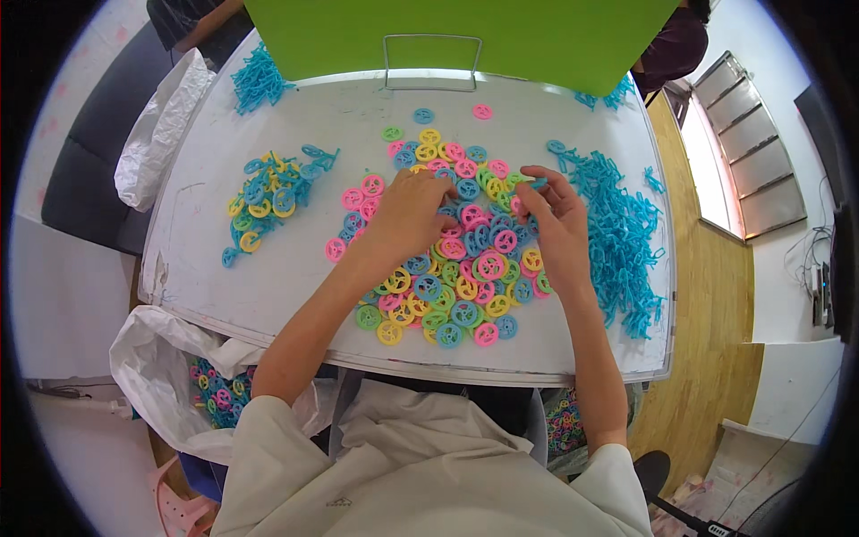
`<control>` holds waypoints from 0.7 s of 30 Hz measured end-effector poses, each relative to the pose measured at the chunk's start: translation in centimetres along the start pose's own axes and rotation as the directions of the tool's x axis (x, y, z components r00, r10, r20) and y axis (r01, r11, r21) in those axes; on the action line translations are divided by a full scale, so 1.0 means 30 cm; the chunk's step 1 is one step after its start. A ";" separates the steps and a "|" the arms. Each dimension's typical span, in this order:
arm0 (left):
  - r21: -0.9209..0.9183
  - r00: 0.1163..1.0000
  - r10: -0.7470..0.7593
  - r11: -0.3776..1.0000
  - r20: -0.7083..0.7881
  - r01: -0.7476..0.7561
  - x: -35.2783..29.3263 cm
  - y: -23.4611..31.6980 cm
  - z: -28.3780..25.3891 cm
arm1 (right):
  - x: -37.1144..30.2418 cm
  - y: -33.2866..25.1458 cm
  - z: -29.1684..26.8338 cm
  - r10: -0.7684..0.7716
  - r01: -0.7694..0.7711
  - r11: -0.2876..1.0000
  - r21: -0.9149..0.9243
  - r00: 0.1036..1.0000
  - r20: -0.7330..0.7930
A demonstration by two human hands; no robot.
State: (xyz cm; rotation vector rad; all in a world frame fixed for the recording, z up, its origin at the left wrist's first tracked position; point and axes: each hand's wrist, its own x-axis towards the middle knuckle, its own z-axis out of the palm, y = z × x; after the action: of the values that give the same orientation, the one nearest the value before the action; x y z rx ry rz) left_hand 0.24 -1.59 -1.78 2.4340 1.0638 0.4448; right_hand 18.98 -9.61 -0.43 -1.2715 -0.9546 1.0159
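A pile of small spoked plastic wheels [464,311] in pink, yellow, green and blue covers the middle of the white table. Over its upper left part is my left hand [413,213], with its fingers curled down among the wheels; what they grip, if anything, is hidden. My right hand [557,210] is at the pile's upper right edge, pinching a small blue plastic piece [537,183] between thumb and fingers. To its right spreads a heap of blue plastic stick parts [615,234]. At the left lies a smaller pile of blue sticks with wheels on them [268,192].
A green panel [465,36] with a wire handle [432,63] stands at the table's far side. More blue parts [259,80] lie at the far left corner. Below the near edge, a white sack [148,376] holds colourful pieces. Two other people sit beyond the table.
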 end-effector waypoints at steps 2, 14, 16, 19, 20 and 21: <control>0.043 1.000 -0.021 0.999 -0.013 0.022 -0.005 -0.008 0.018 | -0.012 -0.018 0.022 -0.013 0.013 1.000 -0.014 1.000 0.006; 0.034 0.984 -0.020 0.999 -0.176 0.027 -0.008 0.026 0.037 | 0.011 0.042 -0.007 -0.067 0.070 0.996 -0.059 0.996 0.050; -0.050 0.988 -0.060 0.997 -0.143 0.054 0.006 0.036 0.012 | 0.011 0.046 -0.010 -0.103 0.109 0.989 -0.102 0.993 0.054; -0.402 0.957 -0.134 0.915 -0.257 0.021 0.019 0.049 -0.031 | 0.001 0.036 0.001 -0.146 0.147 0.945 -0.293 0.989 0.024; -0.594 0.973 -0.191 0.800 -0.130 0.078 0.021 0.052 -0.046 | -0.002 0.034 0.004 -0.131 0.135 0.944 -0.300 0.991 0.034; -0.750 0.976 -0.217 0.645 0.008 0.150 0.023 0.056 -0.056 | -0.004 0.033 0.006 -0.116 0.123 0.944 -0.308 0.992 0.043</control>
State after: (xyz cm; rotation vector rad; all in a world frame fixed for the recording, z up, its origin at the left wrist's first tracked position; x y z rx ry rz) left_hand 0.95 -1.64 0.59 1.5580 0.8980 0.7467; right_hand 18.71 -9.66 -1.42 -1.4412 -1.2307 0.8084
